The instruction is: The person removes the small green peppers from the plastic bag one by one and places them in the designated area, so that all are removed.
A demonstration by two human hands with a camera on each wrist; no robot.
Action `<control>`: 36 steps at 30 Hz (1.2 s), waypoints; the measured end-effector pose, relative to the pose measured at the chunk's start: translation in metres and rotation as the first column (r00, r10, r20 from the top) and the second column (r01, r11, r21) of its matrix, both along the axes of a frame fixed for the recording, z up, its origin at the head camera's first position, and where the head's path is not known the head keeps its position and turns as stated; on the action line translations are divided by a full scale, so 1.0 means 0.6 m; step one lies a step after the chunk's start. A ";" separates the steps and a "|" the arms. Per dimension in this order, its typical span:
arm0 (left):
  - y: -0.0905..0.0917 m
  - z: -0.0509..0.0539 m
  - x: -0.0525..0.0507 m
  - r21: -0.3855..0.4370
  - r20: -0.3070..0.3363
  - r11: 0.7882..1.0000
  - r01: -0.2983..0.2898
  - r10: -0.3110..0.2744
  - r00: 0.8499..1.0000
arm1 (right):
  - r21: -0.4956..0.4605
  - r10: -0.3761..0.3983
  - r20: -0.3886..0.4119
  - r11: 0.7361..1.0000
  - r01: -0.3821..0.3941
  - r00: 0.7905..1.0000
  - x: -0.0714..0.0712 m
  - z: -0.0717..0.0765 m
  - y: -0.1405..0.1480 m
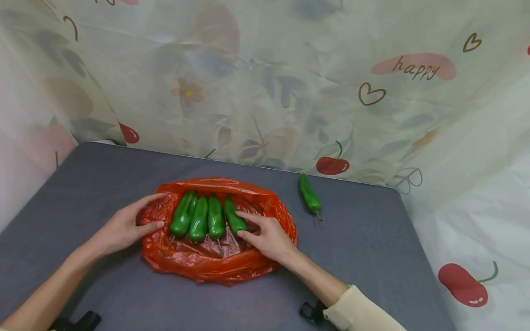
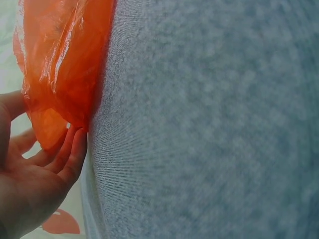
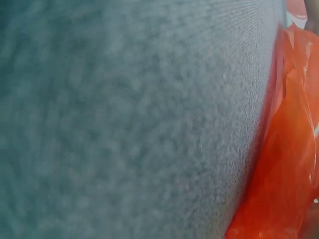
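Observation:
An orange-red plastic bag (image 1: 215, 269) lies spread on the table with its mouth open upward. Inside it, several green chili peppers (image 1: 199, 219) lie side by side. My left hand (image 1: 124, 227) touches the bag's left side, thumb and fingers spread apart; in the left wrist view its extended fingers (image 2: 75, 154) rest against the plastic. My right hand (image 1: 269, 236) reaches over the bag's right rim and pinches the rightmost green chili pepper (image 1: 232, 214) between thumb and forefinger. The right wrist view shows mostly tabletop and the bag (image 3: 279, 189).
Another green chili pepper (image 1: 308, 195) lies on the grey table (image 1: 364, 257), right of the bag near the back edge. A patterned curtain (image 1: 256, 82) hangs behind the table and along both sides. Black wrist straps (image 1: 312, 312) show near the front.

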State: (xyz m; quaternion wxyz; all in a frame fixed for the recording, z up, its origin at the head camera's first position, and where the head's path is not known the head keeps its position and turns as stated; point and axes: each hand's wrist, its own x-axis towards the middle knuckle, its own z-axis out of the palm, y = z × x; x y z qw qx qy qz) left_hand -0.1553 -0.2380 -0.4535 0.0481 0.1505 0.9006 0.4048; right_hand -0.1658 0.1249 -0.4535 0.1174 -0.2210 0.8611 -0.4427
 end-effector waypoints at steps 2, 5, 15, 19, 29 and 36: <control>0.000 0.001 0.000 -0.003 -0.002 1.000 -0.003 0.003 1.000 | -0.016 -0.002 0.010 1.000 0.002 1.000 0.000 0.001 0.002; -0.001 0.001 0.001 -0.001 -0.003 1.000 0.000 0.000 1.000 | -0.045 -0.001 0.016 0.999 0.002 1.000 0.001 0.002 0.007; -0.001 0.000 -0.002 -0.005 0.008 1.000 -0.003 0.003 1.000 | -0.083 -0.056 0.014 0.995 0.057 0.998 0.007 0.010 0.024; -0.001 0.001 -0.002 -0.007 0.007 1.000 -0.004 0.004 1.000 | -0.096 -0.059 0.021 0.993 0.061 0.998 0.010 0.012 0.029; -0.003 0.001 -0.003 -0.013 -0.002 1.000 0.012 -0.012 1.000 | -0.154 -0.073 0.062 0.985 0.082 0.995 0.018 0.009 0.040; -0.003 0.001 -0.003 -0.019 0.011 1.000 0.009 -0.008 1.000 | -0.197 -0.082 0.079 0.976 0.096 0.994 0.025 0.017 0.053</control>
